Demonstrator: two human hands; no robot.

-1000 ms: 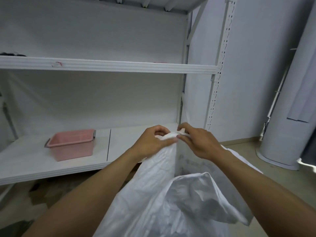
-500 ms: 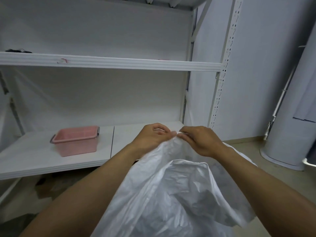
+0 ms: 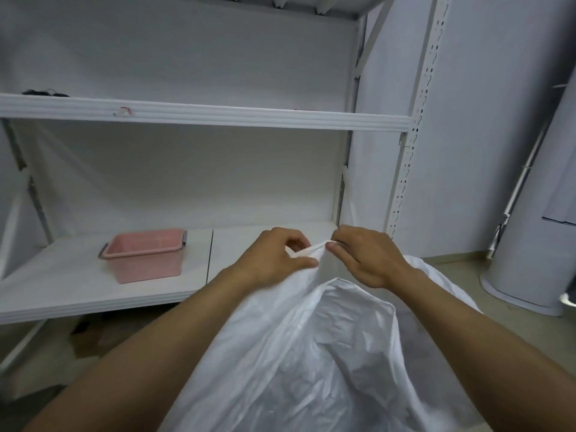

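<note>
Hands are meeting at the top edge of a white sack [image 3: 311,353]. The left hand [image 3: 274,260] is pinching the bunched rim between thumb and curled fingers. The right hand [image 3: 364,260] is pinching the same rim just beside it, at its 3 o'clock, with the fingertips almost touching. The white sack is hanging from both grips toward 6 o'clock, its mouth sagging open below the hands. A pink basket [image 3: 145,255] is sitting on the lower shelf [image 3: 62,285] at 9 o'clock from the left hand, well apart from it. The upper shelf [image 3: 202,115] is running across at 12 o'clock, and a white cylinder [image 3: 536,244] is standing at 3 o'clock.
</note>
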